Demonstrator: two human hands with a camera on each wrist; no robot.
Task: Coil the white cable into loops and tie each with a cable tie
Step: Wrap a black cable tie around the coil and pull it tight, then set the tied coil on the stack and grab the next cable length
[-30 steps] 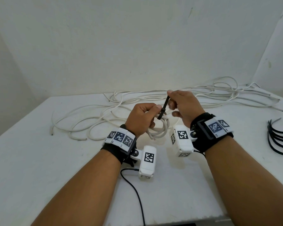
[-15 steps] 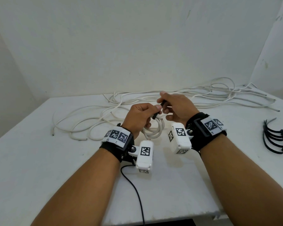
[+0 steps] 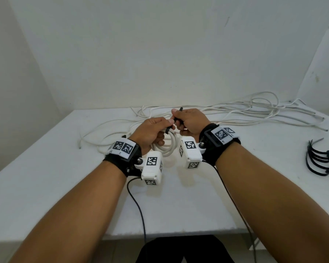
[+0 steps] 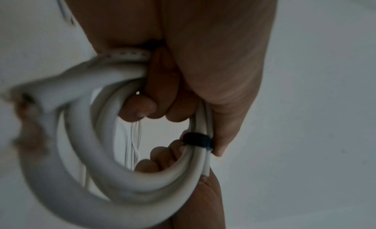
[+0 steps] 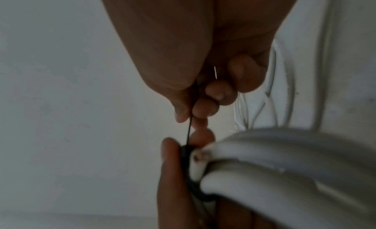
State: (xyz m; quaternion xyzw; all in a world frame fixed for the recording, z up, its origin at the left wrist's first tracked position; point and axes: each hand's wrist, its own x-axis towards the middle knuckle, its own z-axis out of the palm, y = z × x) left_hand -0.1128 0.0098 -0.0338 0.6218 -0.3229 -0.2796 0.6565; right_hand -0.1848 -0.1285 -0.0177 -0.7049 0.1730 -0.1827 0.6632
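Observation:
My left hand (image 3: 154,130) grips a small coil of white cable (image 3: 169,147) above the middle of the white table (image 3: 46,177). In the left wrist view the coil (image 4: 114,176) hangs from curled fingers, and a black cable tie (image 4: 198,140) wraps its strands beside the thumb. My right hand (image 3: 190,120) pinches the tie's black tail (image 3: 177,118) between thumb and fingers just right of the left hand. The right wrist view shows the thin tail (image 5: 190,124) running taut from the pinch down to the tie around the coil (image 5: 284,160).
Long loose runs of white cable (image 3: 254,109) sprawl along the table's back edge and far left. Several spare black cable ties (image 3: 319,160) lie at the right edge. Dark camera cords (image 3: 139,205) trail off the front edge. White walls close in behind.
My right hand has shifted along the tie's tail, which stood up long a second ago and now shows only a short stub above the fist. Both hands sit closer together.

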